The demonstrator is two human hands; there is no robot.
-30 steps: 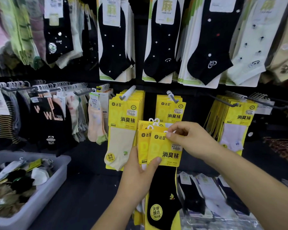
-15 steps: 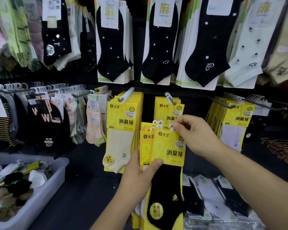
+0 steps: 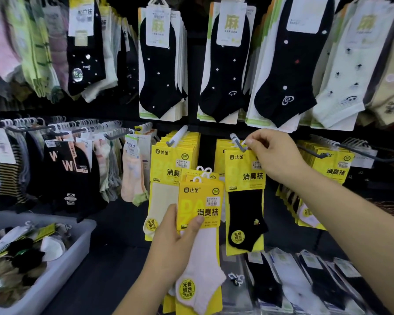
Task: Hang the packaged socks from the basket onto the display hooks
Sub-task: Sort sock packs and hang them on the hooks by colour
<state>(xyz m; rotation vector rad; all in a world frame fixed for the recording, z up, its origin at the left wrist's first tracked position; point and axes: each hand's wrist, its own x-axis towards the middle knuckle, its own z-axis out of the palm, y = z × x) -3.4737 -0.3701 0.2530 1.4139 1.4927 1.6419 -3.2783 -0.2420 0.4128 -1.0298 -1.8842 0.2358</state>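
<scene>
The right hand [image 3: 275, 155] pinches the black sock pack [image 3: 245, 201] by its loop at the tip of the display hook [image 3: 236, 142], with hung packs [image 3: 221, 147] crowding just behind. Below-left of it, the left hand [image 3: 173, 244] grips a stack of yellow packs [image 3: 200, 201]. The basket [image 3: 55, 276] lies farther left.

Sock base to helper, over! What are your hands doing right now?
Right hand pinches black-sock pack hanger at grey hook tip. Left hand holds spare yellow packs. Nothing blocks the hook tip.

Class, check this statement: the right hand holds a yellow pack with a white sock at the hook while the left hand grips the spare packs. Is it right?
No: the head view shows the yellow pack at the right hand holds a black sock, not white. The rest stands.
</scene>
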